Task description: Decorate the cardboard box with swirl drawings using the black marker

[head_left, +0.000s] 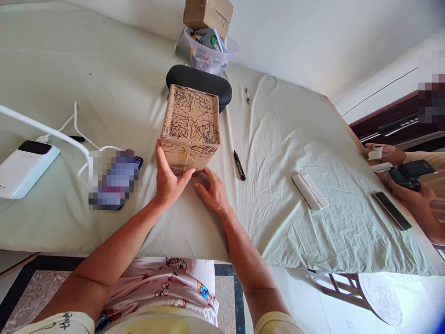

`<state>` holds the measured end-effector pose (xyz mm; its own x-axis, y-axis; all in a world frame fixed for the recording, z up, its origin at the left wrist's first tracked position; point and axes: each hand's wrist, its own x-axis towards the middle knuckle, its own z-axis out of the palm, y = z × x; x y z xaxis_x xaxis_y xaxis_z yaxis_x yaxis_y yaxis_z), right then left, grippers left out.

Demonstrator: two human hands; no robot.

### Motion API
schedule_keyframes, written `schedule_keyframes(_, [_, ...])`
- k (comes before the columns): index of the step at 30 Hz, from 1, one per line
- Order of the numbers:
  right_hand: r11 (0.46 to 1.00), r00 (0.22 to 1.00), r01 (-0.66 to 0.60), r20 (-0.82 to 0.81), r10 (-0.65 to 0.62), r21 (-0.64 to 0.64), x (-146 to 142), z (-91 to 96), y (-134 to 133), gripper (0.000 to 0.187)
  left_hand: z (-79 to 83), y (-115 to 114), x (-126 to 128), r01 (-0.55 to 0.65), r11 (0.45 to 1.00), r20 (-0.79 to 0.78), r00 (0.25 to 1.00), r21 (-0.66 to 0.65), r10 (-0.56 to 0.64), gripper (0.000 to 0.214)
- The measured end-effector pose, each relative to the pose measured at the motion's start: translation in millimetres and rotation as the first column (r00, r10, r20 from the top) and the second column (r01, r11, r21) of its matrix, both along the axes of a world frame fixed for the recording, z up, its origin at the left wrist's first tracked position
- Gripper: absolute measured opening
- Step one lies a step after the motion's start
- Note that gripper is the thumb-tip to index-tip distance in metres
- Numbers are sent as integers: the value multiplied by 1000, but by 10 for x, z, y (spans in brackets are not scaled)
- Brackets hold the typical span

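A cardboard box [189, 123] with black scribbles on its panels is in front of me on the cloth-covered table. My left hand [167, 178] grips its near left side, fingers up along the edge and thumb across the lower front. At the lower right corner, my right hand [213, 190] has its fingertips against the box, its thumb lower and apart from it. The box partly hides a black hard case [200, 79] right behind it. To the right of the box lies a black marker [239, 165].
A phone [116, 181] and a white power bank [28, 169] with cables lie at left. Behind stands a plastic basket [210, 60] under another carton [208, 16]. A pen [247, 96] and white device [309, 191] lie at right, where another person's hands [413, 195] hold a dark object.
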<state>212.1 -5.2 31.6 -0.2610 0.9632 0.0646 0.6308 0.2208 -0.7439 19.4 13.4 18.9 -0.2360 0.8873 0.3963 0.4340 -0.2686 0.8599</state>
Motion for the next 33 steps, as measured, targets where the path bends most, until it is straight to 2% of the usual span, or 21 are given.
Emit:
schedule_keyframes(7, [991, 990, -127, 72, 123, 48, 23, -7, -20, 66, 5, 13, -26, -19, 1000, -57, 998, -15, 18, 134])
schedule_keyframes(11, [975, 977, -209, 67, 204, 73, -26, -60, -40, 70, 52, 11, -44, -55, 996, -153, 986, 67, 64, 131])
schedule_keyframes(13, [971, 972, -228, 74, 223, 69, -59, -77, -45, 64, 90, -10, -32, -60, 995, -221, 972, 85, 77, 130])
schedule_keyframes(17, [967, 964, -253, 97, 249, 30, -98, -55, -47, 46, 164, -53, -8, -80, 995, -310, 946, 59, 94, 119])
schedule_keyframes(21, [959, 950, -283, 142, 277, 26, -102, -22, -44, 49, 217, -59, -16, -86, 995, -324, 941, 46, 96, 114])
schedule_keyframes(25, [962, 951, -271, 160, 264, 25, -119, -14, -36, 51, 245, -38, -15, -75, 996, -317, 945, 43, 85, 115])
schedule_keyframes(29, [971, 964, -236, 130, 231, 23, -161, 15, -32, 49, 241, 7, -18, -73, 997, -298, 952, -10, 66, 106])
schedule_keyframes(31, [985, 983, -170, 84, 166, 33, -162, 24, -28, 43, 245, 32, -38, -72, 997, -297, 953, -22, 62, 101])
schedule_keyframes(33, [999, 1000, -22, 20, 21, 41, -125, 13, -12, 34, 262, 48, -67, -65, 998, -305, 951, -27, 53, 94])
